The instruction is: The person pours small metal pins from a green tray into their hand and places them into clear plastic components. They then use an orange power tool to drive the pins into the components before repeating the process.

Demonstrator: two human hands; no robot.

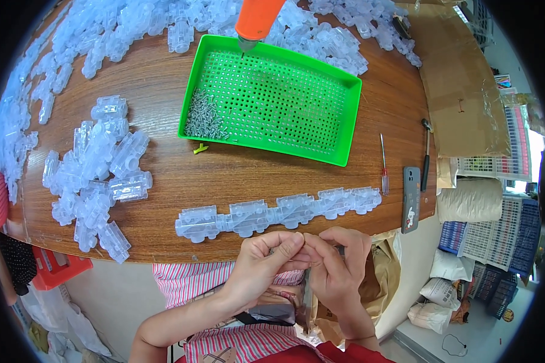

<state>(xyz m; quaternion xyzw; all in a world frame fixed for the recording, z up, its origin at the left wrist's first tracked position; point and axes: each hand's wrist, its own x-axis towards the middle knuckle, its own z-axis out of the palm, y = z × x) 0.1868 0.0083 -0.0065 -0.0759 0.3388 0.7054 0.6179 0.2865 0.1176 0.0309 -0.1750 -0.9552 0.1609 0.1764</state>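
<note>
Striped apron (248, 342) closest, near side of tray (349, 121); left hand (261, 266) and right hand (339, 272) meet between it and tray, fingertips pinched together, anything held too small to tell. Part row (297, 210) on desk (236, 178) between tray and hands, probably lined up for easy reach. Part pile (100, 157) left of tray, likely kept apart. Screws (204, 118) in tray's left end; walls presumably stop rolling. Driver (258, 21) tip-down above tray's far side, seemingly for quick grabbing.

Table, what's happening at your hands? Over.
Left hand, right hand: pinching close together, contents unclear. Row of clear plastic parts lying just beyond. Nothing visible blocking between.
</note>
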